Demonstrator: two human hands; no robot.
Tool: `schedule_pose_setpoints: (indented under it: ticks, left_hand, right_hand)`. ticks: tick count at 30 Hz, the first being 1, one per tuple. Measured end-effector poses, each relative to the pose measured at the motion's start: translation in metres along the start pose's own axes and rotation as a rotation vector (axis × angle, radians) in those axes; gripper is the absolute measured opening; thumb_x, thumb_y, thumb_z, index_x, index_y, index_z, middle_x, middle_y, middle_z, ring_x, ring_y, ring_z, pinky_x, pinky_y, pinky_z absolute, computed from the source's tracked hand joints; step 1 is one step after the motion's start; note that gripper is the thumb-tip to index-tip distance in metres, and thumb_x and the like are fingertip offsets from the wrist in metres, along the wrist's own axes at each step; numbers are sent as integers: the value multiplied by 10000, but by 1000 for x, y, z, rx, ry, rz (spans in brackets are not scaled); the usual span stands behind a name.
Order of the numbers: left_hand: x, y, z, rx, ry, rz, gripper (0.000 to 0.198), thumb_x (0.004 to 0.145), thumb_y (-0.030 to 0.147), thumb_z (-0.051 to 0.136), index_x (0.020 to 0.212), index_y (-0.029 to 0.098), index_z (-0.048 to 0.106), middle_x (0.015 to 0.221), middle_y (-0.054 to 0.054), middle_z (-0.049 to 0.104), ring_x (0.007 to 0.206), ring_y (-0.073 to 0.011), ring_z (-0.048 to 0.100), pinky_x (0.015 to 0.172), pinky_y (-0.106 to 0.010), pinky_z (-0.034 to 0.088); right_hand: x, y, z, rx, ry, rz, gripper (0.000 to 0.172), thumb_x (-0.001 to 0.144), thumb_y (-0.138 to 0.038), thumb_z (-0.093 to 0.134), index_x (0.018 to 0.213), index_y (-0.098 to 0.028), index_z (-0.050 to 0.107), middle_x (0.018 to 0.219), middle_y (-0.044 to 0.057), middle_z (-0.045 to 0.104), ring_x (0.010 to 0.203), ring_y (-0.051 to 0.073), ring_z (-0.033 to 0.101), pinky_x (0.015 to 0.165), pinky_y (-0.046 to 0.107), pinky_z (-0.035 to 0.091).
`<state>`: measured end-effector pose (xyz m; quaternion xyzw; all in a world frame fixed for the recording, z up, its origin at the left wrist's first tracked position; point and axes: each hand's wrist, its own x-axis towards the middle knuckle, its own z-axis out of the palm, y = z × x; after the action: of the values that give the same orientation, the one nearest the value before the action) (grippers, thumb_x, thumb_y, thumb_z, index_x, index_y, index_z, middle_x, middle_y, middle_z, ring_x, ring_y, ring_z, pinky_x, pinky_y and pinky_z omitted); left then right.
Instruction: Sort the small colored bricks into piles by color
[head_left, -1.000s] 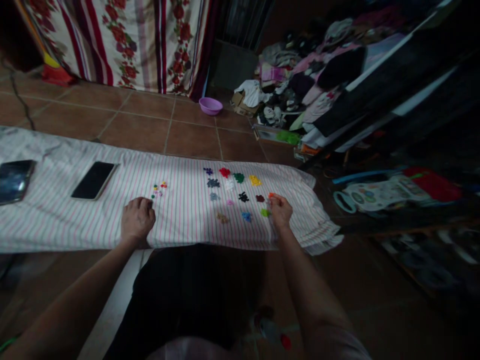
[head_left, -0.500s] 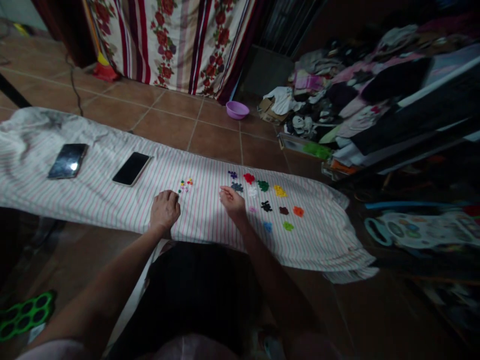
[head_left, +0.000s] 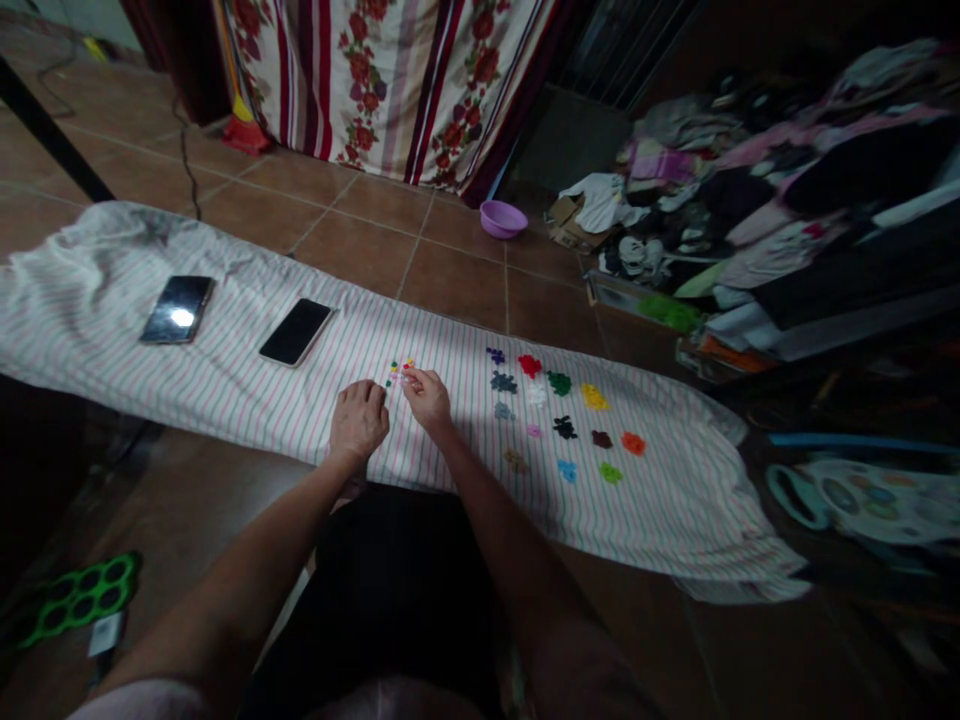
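Small mixed-colour pieces [head_left: 394, 369] lay loosely clustered on a desk [head_left: 675, 510] covered in striped cloth. At their right edge, the right hand [head_left: 427, 400] had its fingertips together — on what, if anything, was too small to tell. The left hand [head_left: 360, 418] rested palm-down just beside, fingers bent, perhaps for steadiness. Rightward, single-colour piles [head_left: 564, 428] sat apart — presumably keeping colours unmixed; leftward lay two phones [head_left: 298, 332].

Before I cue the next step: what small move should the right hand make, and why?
Probably have the right hand set any held piece beside the small mixed-colour cluster: its fingers are at the cluster's edge, away from the single-colour piles. Whether they hold one, I can't tell.
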<state>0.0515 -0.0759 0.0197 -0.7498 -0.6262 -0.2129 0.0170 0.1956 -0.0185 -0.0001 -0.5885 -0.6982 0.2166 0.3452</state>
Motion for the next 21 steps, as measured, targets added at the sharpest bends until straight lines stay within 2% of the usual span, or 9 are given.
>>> schedule_pose_setpoints:
  ticks: [11,15,21]
  left_hand:
    - [0,-1,2,-4,-2,-1,159,844,198,455,955,191,568,986,-108,590,969,-271,527,834,-406,389]
    - [0,0,2,-6,-7,-6,160,843,199,453,949,189,573,982,-112,589,964,-274,526,827,-409,389]
    - [-1,0,1,-3,-2,-3,173,852,199,436,953,187,576,979,-115,596,954,-279,525,822,-413,386]
  right_hand:
    - [5,-27,3,-286,-90,195,264,879,-322,558,1122,-302,661,989,11,632,884,143,611,755,233,455]
    - [4,-25,6,-216,-35,240,215,864,-285,572,1052,-292,677,975,4,637,865,141,610,740,232,456]
    - [0,-18,8,-89,65,204,179,827,-225,590,973,-264,685,921,-1,655,776,141,607,738,249,472]
